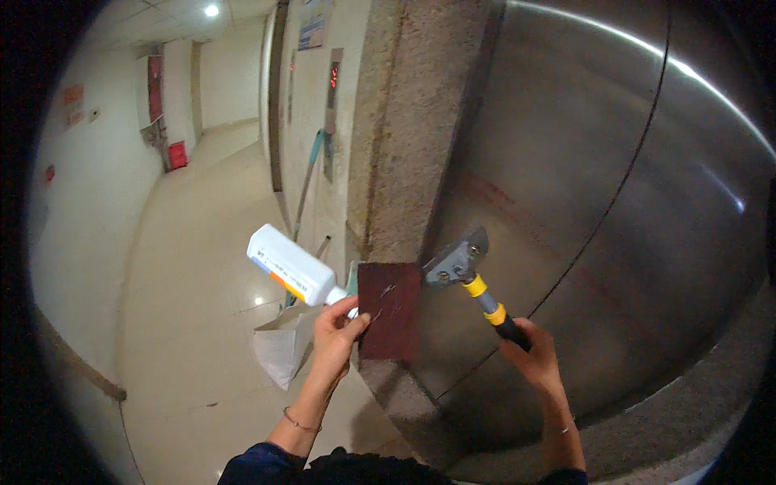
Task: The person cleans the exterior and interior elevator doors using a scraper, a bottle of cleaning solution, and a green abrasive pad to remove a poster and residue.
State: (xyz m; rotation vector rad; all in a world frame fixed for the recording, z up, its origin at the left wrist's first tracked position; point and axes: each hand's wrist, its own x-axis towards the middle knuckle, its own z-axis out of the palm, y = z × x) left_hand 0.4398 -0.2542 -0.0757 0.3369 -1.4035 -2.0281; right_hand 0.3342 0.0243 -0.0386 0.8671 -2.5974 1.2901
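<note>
My left hand (336, 336) grips the neck of a white plastic bottle (294, 267), tilted with its base up and to the left; its label bears writing. The same hand also pinches the left edge of a dark red rectangular sheet (390, 312), which has pale scratches. My right hand (536, 354) is closed around the black handle of a scraper (458, 260) with yellow rings and a wide metal head. The scraper's head is just right of the sheet's upper right corner, before the elevator door; whether it touches anything I cannot tell.
A brown stone door frame (400, 139) borders the metal elevator door (564, 151). A long-handled tool (308, 182) leans on the wall beside a white bag or dustpan (282, 351) on the tiled floor. A red bin (178, 156) stands farther down the corridor.
</note>
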